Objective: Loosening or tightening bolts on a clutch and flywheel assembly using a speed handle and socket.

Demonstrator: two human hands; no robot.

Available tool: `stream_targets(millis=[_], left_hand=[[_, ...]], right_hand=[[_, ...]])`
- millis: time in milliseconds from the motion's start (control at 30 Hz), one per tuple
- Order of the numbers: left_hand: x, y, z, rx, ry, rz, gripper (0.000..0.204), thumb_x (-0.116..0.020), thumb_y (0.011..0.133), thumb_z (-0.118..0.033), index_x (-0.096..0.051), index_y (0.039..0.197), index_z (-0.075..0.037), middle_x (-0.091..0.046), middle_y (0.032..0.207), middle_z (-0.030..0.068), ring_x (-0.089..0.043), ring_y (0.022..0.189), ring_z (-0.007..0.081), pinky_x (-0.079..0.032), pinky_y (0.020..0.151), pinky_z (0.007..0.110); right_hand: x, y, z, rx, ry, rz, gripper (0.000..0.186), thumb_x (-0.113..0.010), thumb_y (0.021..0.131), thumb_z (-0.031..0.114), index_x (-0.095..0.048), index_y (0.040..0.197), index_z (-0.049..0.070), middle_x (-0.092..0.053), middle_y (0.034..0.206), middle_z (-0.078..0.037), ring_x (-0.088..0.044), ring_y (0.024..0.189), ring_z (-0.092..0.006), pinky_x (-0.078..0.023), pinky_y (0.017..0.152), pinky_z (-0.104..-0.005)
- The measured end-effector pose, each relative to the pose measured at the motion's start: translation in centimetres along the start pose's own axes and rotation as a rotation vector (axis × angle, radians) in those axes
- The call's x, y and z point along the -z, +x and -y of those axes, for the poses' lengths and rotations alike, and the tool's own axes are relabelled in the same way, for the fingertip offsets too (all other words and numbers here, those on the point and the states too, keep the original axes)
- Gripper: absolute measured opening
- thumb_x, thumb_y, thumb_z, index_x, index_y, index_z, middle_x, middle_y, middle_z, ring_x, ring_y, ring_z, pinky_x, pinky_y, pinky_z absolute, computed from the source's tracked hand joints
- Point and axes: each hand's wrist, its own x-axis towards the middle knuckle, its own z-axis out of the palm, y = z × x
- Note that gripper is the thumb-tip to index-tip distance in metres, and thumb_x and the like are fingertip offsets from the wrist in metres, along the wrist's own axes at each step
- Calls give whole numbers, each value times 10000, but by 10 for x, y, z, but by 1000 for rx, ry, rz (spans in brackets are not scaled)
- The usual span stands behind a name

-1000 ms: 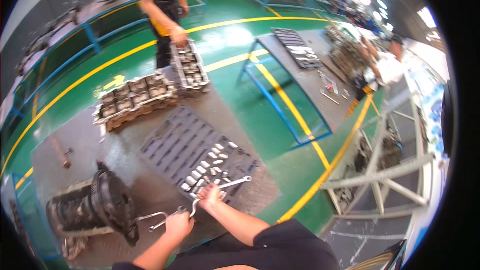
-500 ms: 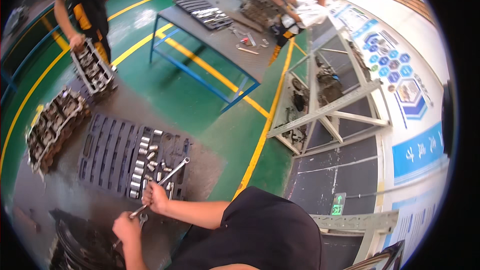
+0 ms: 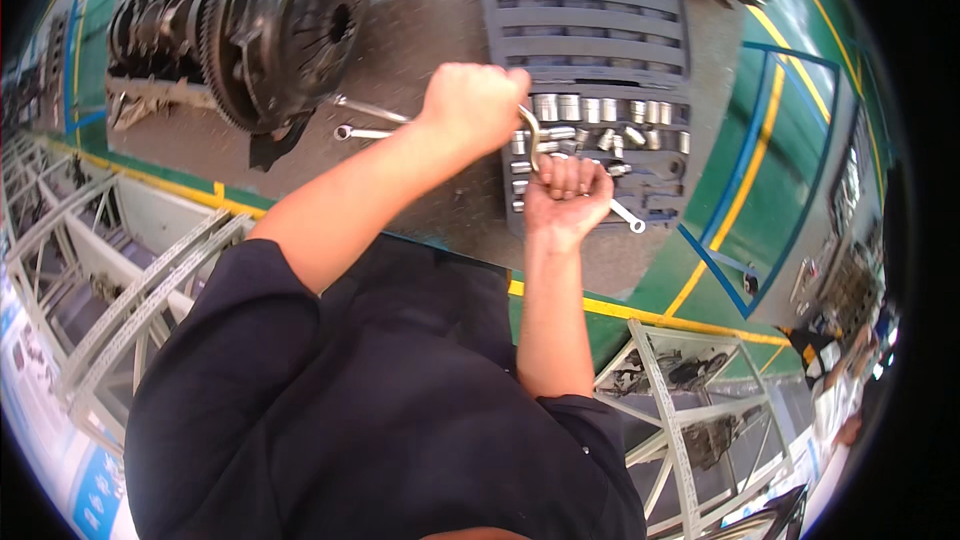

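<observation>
My left hand [image 3: 470, 105] is closed in a fist, knuckles up, over the near-left corner of an open socket set case [image 3: 590, 40]. A slim shiny rod [image 3: 372, 110] runs out of its left side. Close by on the right, my right hand [image 3: 570, 195] is turned with its fingers curled upward around a wrench [image 3: 628, 216], whose ring end sticks out past the palm. A curved shiny metal piece [image 3: 530, 130] bridges the two hands; which tool it belongs to is hidden by the fingers. Under the left wrist shows another ring-ended wrench [image 3: 360, 133].
Chrome sockets [image 3: 600, 110] fill the case's near half. At left stands an engine block [image 3: 160, 100] with a large toothed flywheel and clutch cover [image 3: 300, 30]. A blue-framed workbench [image 3: 815, 190] is at right; pale metal racks [image 3: 690, 430] stand behind the near yellow line.
My view has swung round, bringing the flywheel into view at upper left. My left elbow is now raised out to the side. Both hands stay closed over the case's near edge.
</observation>
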Motion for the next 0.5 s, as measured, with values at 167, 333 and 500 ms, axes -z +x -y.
stream_targets(millis=[167,333,500], left_hand=[[20,-91,-28,-53,-8,345,200,-671,767,-266,-565,683,-118,-628,600,80,-645,550,275,-501,520,428],[-46,-58,-11,81,29,585,121,-648,763,-202,-717,716,-115,-719,747,139,-720,695,281,-570,624,394],[-24,-8,3,-34,-95,-131,236,-690,733,-212,-667,933,-90,-616,677,93,-642,638,321,-514,579,454]], right_hand=[[1,21,-8,-54,-72,-282,328,-351,917,175,-298,593,168,-215,499,28,-183,455,-121,-238,501,-297],[14,-4,-13,53,-156,-65,326,-353,913,138,-298,593,169,-239,504,27,-216,456,-131,-311,558,-337],[22,-4,-9,37,-16,-150,372,-455,944,222,-331,596,178,-285,516,29,-274,470,-134,-296,491,-290]])
